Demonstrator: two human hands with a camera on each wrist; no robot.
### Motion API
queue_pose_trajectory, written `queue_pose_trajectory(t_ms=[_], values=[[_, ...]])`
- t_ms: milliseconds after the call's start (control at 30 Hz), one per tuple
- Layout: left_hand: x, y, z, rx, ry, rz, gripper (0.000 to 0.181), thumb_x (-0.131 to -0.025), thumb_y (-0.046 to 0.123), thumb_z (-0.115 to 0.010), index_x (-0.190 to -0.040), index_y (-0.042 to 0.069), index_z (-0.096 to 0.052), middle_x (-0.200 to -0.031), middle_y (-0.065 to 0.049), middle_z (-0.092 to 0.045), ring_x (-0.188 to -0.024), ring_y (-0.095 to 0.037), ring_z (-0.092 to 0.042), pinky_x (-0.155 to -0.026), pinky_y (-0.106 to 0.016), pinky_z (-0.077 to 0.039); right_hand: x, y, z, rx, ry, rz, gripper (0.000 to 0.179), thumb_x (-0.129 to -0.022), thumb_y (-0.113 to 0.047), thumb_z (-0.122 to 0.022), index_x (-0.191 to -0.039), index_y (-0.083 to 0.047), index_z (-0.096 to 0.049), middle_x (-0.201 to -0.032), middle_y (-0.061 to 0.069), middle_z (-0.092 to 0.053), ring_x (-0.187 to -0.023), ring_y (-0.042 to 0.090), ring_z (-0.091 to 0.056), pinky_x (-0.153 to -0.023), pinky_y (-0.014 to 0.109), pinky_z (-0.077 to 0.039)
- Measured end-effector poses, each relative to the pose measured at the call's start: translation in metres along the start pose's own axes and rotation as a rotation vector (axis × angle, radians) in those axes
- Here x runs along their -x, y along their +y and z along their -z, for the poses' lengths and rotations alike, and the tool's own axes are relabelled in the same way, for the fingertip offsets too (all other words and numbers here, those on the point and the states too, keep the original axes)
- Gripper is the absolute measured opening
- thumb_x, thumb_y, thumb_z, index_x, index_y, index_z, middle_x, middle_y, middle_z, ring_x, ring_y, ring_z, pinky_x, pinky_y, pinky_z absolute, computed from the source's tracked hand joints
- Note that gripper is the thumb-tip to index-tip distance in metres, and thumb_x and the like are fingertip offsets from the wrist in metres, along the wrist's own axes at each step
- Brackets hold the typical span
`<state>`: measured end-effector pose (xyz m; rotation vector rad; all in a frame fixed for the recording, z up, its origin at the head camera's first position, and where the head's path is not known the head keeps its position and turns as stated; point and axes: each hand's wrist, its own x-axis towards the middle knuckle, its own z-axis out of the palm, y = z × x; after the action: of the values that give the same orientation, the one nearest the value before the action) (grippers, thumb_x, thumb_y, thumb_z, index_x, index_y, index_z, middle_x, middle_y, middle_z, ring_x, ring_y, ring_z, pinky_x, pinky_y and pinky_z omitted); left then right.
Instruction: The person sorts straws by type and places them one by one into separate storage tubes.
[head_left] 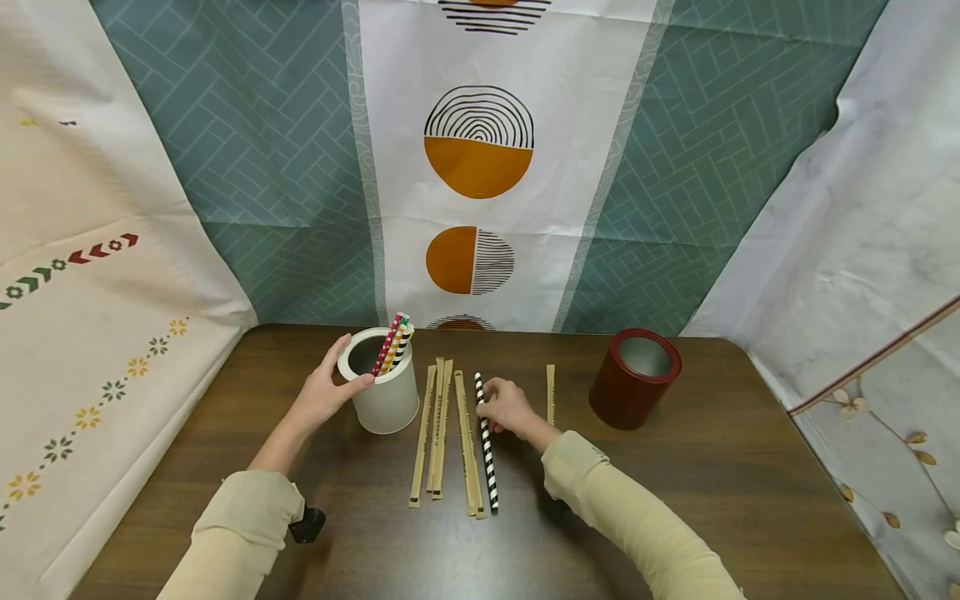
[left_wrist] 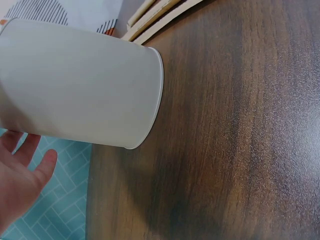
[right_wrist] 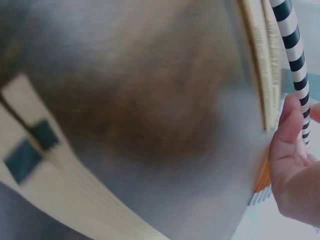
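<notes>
My left hand [head_left: 322, 396] holds a white can [head_left: 386, 406] at its rim, thumb in front and fingers on the left side. Several patterned paper straws [head_left: 393, 346], red dotted, yellow striped and black striped among them, lean inside the can. In the left wrist view the can's pale side [left_wrist: 85, 82] is large, the fingers against it. My right hand [head_left: 512, 408] pinches a black-and-white striped straw [head_left: 489, 471] near its upper part. That straw [right_wrist: 295, 55] passes between thumb and fingers in the right wrist view.
Several slim tan paper-wrapped sticks [head_left: 422, 442] lie on the brown wooden table [head_left: 360, 533] between the can and my right hand. One more wrapped stick [head_left: 551, 392] lies right of that hand. A dark red can [head_left: 626, 387] stands at the right, near the fabric backdrop.
</notes>
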<state>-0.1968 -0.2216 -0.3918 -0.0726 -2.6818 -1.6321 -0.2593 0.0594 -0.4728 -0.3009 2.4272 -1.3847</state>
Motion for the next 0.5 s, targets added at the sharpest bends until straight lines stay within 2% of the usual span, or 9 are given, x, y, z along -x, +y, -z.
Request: queue_pose_trajectory(t_ms=[100, 200, 333, 500], values=[[-0.002, -0.004, 0.000, 0.001, 0.000, 0.003, 0.079, -0.082, 0.019, -0.062, -0.141, 0.005, -0.011, -0.144, -0.023, -0.018, -0.130, -0.038, -0.020, -0.101, -0.056, -0.021, 0.001, -0.009, 0.005, -0.070, -0.006, 0.030, 0.032, -0.075, -0.001, -0.052, -0.107, 0.001, -0.048, -0.061, 0.003, -0.052, -0.041, 0.013, -0.047, -0.046, 0.037, -0.046], [-0.008, -0.015, 0.001, 0.005, -0.001, 0.007, 0.081, -0.081, 0.021, -0.063, -0.142, 0.008, -0.011, -0.144, -0.021, -0.018, -0.131, -0.038, -0.019, -0.101, -0.057, -0.020, 0.001, -0.017, 0.010, -0.135, -0.001, 0.043, 0.031, -0.076, 0.001, -0.050, -0.106, 0.000, -0.047, -0.068, 0.003, -0.052, -0.044, 0.015, -0.047, -0.048, 0.041, -0.045], [-0.014, -0.031, 0.001, -0.012, 0.003, 0.004, 0.083, -0.080, 0.027, -0.064, -0.143, 0.014, -0.010, -0.145, -0.017, -0.018, -0.132, -0.035, -0.020, -0.102, -0.056, -0.021, 0.000, -0.029, 0.017, -0.225, 0.013, 0.068, 0.028, -0.076, 0.003, -0.049, -0.103, 0.000, -0.044, -0.069, 0.003, -0.050, -0.046, 0.015, -0.048, -0.046, 0.035, -0.042], [-0.015, -0.037, 0.000, -0.024, 0.012, -0.005, 0.083, -0.081, 0.029, -0.063, -0.143, 0.017, -0.010, -0.146, -0.016, -0.018, -0.132, -0.034, -0.020, -0.101, -0.056, -0.022, 0.000, -0.047, 0.027, -0.302, 0.017, 0.113, 0.025, -0.078, 0.004, -0.050, -0.101, -0.001, -0.040, -0.067, 0.001, -0.050, -0.047, 0.014, -0.051, -0.046, 0.028, -0.041]])
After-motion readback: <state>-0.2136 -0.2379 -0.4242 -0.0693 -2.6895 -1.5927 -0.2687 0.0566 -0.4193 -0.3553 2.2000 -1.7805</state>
